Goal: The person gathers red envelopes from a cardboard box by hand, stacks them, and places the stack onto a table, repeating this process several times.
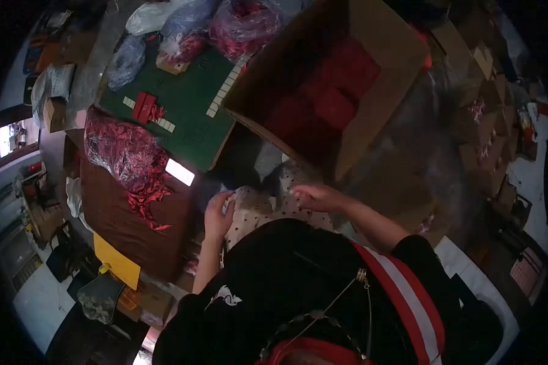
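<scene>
My left hand is above my lap on the left, its fingers loosely bent, with a gap to the thumb and nothing visible between them. Over the dotted cloth on my lap, my right hand has its fingers curled in. Anything inside that curl is too dark and small to make out. A large open cardboard box tilts just beyond my hands, with dark red packets in it. Left of my left hand, a bright white phone-like rectangle lies at the corner of the green table.
On the green table are a red packet, rows of pale tiles and bags of red items. A plastic bag of red pieces spills onto a brown surface. A yellow board stands lower left; cardboard boxes line the right.
</scene>
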Available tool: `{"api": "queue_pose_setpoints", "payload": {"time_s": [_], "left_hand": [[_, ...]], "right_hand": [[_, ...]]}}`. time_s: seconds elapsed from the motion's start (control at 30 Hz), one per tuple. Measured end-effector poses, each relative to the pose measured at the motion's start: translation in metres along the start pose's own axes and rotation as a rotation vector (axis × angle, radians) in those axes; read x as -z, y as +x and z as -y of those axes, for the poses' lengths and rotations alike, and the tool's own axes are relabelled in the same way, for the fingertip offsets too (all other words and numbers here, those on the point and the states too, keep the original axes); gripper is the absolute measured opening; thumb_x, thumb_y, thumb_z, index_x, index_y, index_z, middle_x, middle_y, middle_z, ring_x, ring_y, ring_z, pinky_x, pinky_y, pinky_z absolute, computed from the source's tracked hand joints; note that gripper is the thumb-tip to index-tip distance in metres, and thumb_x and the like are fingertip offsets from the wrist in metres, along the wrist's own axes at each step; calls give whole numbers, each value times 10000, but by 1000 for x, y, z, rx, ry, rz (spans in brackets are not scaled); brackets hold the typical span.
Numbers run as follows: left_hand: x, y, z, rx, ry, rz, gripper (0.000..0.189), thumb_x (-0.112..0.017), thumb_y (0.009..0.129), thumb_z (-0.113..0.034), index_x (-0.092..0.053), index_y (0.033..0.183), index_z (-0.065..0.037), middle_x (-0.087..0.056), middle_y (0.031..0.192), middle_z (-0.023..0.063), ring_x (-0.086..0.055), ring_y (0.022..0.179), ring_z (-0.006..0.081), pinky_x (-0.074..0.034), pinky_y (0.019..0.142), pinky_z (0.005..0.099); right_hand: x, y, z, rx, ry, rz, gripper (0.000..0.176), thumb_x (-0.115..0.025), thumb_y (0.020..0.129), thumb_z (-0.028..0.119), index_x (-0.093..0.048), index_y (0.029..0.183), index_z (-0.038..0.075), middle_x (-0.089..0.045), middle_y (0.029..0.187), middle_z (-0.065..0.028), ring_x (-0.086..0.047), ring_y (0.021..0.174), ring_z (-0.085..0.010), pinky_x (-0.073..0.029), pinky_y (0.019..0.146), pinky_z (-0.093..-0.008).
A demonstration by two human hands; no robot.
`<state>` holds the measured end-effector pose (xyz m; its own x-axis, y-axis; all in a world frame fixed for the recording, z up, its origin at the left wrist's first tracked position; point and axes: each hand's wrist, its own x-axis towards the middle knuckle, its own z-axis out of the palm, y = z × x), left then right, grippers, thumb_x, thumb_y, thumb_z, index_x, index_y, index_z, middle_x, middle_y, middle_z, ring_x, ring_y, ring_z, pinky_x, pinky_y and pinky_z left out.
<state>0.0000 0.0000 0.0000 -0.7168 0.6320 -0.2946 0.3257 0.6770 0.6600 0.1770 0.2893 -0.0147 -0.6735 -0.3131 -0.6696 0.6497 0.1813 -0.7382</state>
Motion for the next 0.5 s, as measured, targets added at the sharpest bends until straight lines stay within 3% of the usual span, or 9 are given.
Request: {"api": "queue_pose_setpoints", "payload": {"time_s": [0.07,0.1,0.13,0.17,0.23,0.3,0.43,0.5], "left_hand": [[45,4,-23,-214,107,-65,221,-635,813,-40,-631,1033,-50,-644,991,143,-612,942,336,-493,822,389],[-27,51,-71,-312,-15,-89,222,-635,809,-31,-633,1030,-49,-645,992,140,-613,941,331,-496,815,383],[-22,62,-91,-364,-41,-95,223,-634,804,-22,-635,1026,-49,-646,993,136,-615,940,326,-499,807,377],[-9,60,-112,-313,-25,-67,227,-631,798,-1,-642,1019,-56,-646,1002,128,-619,938,313,-502,801,367],[-9,76,-124,-419,-45,-47,252,-615,830,27,-624,1071,-46,-650,1040,127,-630,952,304,-502,799,367],[-10,90,-138,-475,-52,-68,253,-622,809,13,-640,1049,-64,-647,1039,124,-627,959,298,-506,799,360],[-25,118,-157,-549,-136,-11,228,-641,797,-48,-652,1024,-74,-647,1029,108,-619,959,306,-509,813,373],[-36,134,-163,-568,-207,5,214,-638,809,-72,-644,1024,-74,-644,1024,112,-617,958,308,-504,825,383]], "right_hand": [[-34,10,12,164,42,27,511,-663,867,295,-493,1320,133,-575,1257,-85,-573,1112,-211,-483,903,-356],[22,-36,-28,153,-42,-58,511,-660,866,280,-495,1328,137,-577,1256,-74,-576,1107,-216,-487,891,-361],[26,-44,-21,164,-26,-51,511,-660,866,280,-495,1328,137,-577,1256,-74,-576,1107,-216,-487,891,-361],[22,-54,-8,115,-3,-46,517,-661,865,280,-494,1334,137,-573,1263,-73,-576,1108,-219,-488,890,-360],[37,-74,7,61,-10,-57,524,-661,865,281,-493,1339,138,-568,1270,-71,-577,1108,-221,-489,889,-359],[49,-92,16,-60,-206,-151,519,-664,864,289,-507,1335,139,-590,1238,-79,-588,1095,-228,-492,883,-357],[91,-114,24,-271,-167,-27,474,-661,875,280,-539,1301,112,-620,1188,-84,-598,1071,-206,-488,886,-340],[113,-113,20,4,129,-344,395,-634,902,224,-567,1266,87,-642,1143,-74,-603,1039,-174,-477,896,-315]]}}
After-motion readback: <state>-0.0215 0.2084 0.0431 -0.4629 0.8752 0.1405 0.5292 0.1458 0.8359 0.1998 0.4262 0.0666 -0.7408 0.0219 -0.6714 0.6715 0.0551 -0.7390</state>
